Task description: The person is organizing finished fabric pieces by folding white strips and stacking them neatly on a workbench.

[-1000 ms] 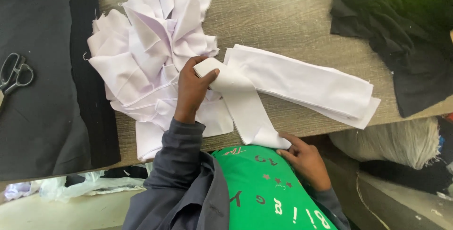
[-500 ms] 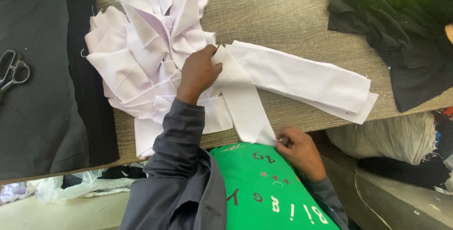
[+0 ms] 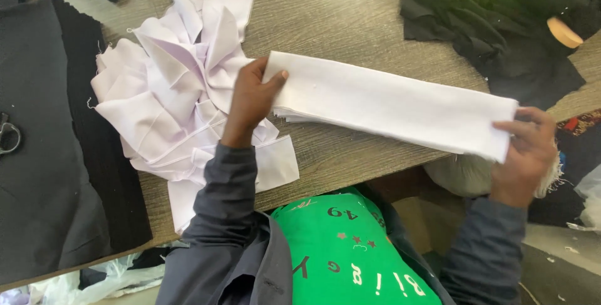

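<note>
White strip stack: a long stack of white fabric strips (image 3: 388, 101) lies across the middle of the frame, running from the centre down to the right edge of the wooden table (image 3: 338, 23); its right end goes past the table edge.
Left hand: the left hand (image 3: 250, 98) grips the left end of the stack, thumb on top, other fingers under the layers; wrist bent, forearm in a grey sleeve coming up from the lower centre.
Right hand: the right hand (image 3: 526, 155) holds the right end, fingers closed on the corner, at the right side of the frame, lower than the left hand.
Loose pieces: a heap of white fabric pieces (image 3: 181, 92) lies on the table, left of centre, just beside the left hand.
Dark cloth: a dark grey fabric (image 3: 44, 142) covers the left side of the frame.
Scissors: scissors (image 3: 7, 134) rest on it at the left edge, only partly seen.
Black cloth: a black crumpled fabric (image 3: 501, 36) is in the upper right.
</note>
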